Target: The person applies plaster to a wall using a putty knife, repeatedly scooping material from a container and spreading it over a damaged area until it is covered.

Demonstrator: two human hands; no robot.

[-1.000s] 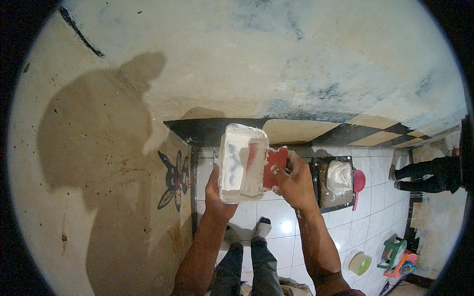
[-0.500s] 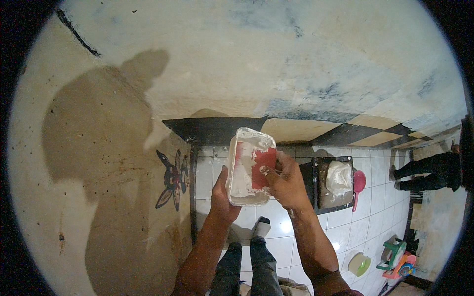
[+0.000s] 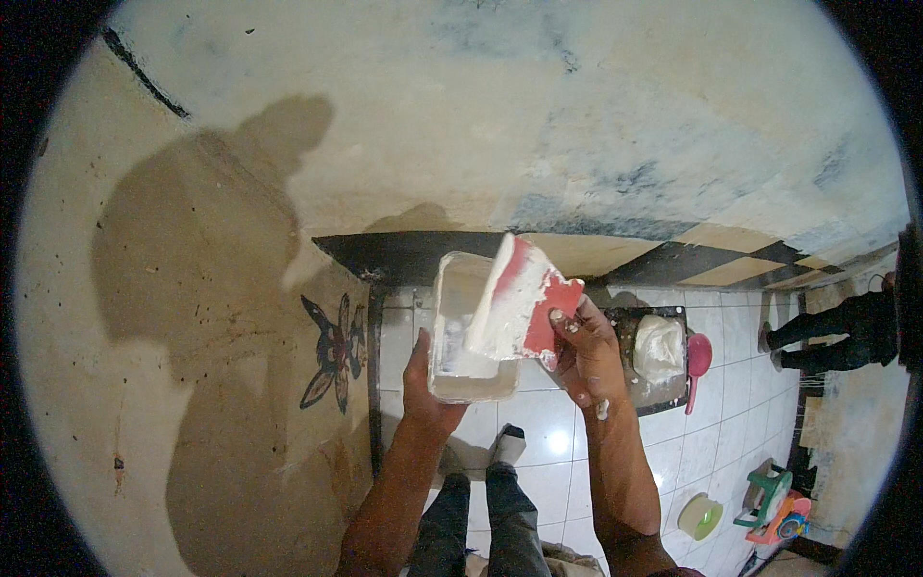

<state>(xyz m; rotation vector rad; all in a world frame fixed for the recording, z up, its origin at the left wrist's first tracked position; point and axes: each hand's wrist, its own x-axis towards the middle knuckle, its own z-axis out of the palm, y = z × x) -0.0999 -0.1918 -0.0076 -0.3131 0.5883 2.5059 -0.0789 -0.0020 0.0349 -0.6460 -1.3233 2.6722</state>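
My left hand [image 3: 430,396] grips a clear rectangular plastic tub [image 3: 459,288] by its near left side, with its thumb up along the edge. White paste smears the tub's inside. In my right hand [image 3: 589,358] is a red flat putty scraper [image 3: 524,303], pinched at its right edge with the thumb on top. Thick white paste coats most of the scraper's face and left edge. It is tilted above the right part of the tub and covers some of it. Spots of paste stick to my right thumb and wrist.
On the tiled floor [image 3: 538,476] to the right lies a dark tray [image 3: 663,396] bearing a white paste-like mass [image 3: 659,346], beside a pink dipper [image 3: 699,354]. Farther right are a pale green basin [image 3: 700,516], a green stool [image 3: 766,495] and another person's legs [image 3: 822,332]. Patchy walls [image 3: 423,125] stand ahead and left.
The scraper has come up out of the tub and shifted right, tilting and carrying white paste on its face. My left hand and the tub have moved slightly left.
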